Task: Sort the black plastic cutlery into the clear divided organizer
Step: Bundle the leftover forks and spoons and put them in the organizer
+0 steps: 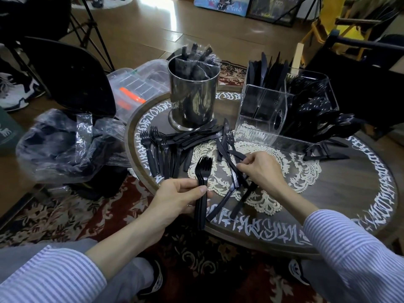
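The left hand grips a stack of forks, tines up, at 6 o'clock of the table. The right hand pinches one piece from the loose knives; I think it is a knife handle. It is better to lift it clear, keep one kind per hand, then drop handles first. At 10 o'clock lies the unsorted pile. At 12 o'clock the steel cup holds wrapped cutlery. At 2 o'clock the organizer holds knives behind and forks at right; the front compartment looks empty.
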